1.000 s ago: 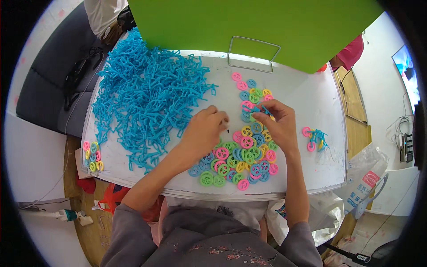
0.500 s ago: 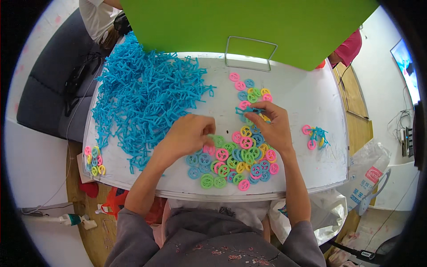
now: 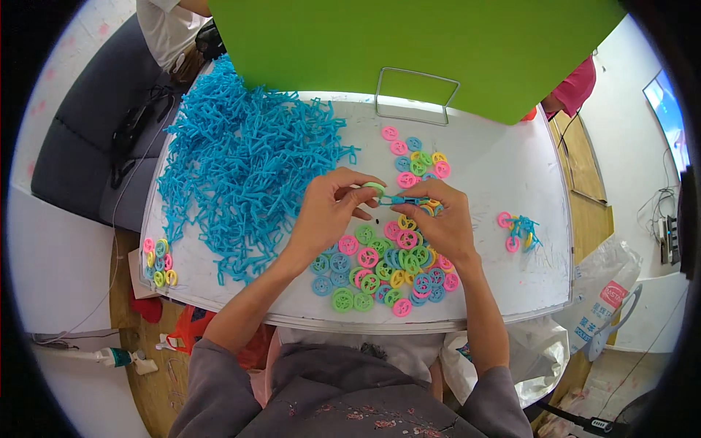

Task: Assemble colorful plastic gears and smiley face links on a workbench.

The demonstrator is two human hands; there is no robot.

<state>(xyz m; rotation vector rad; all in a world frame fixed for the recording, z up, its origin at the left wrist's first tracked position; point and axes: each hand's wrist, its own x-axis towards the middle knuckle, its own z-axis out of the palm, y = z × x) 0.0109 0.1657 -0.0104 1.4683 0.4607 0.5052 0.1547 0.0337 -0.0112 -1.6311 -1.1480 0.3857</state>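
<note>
Between the thumb and fingers of my left hand (image 3: 332,208) is a small green plastic wheel (image 3: 375,187). My right hand (image 3: 440,223) pinches a blue plastic frame piece (image 3: 400,200), its end pointing left and touching or nearly touching the wheel. Below both hands lies a loose spread of pink, green, yellow and blue wheels (image 3: 367,257). A smaller group of wheels (image 3: 418,162) lies beyond my hands. Left of my left hand rises a large heap of blue frame pieces (image 3: 252,160).
At the table's right side lies a small cluster of blue pieces with wheels (image 3: 522,232). More wheels (image 3: 160,263) sit at its left front corner. A green panel (image 3: 416,44) with a metal wire handle (image 3: 447,102) stands across the back. Parts of other people show behind it.
My left hand has come up from the wheel spread with a green wheel and moved right to the blue frame piece. My right hand keeps the blue piece, now turned lengthwise toward the left.
</note>
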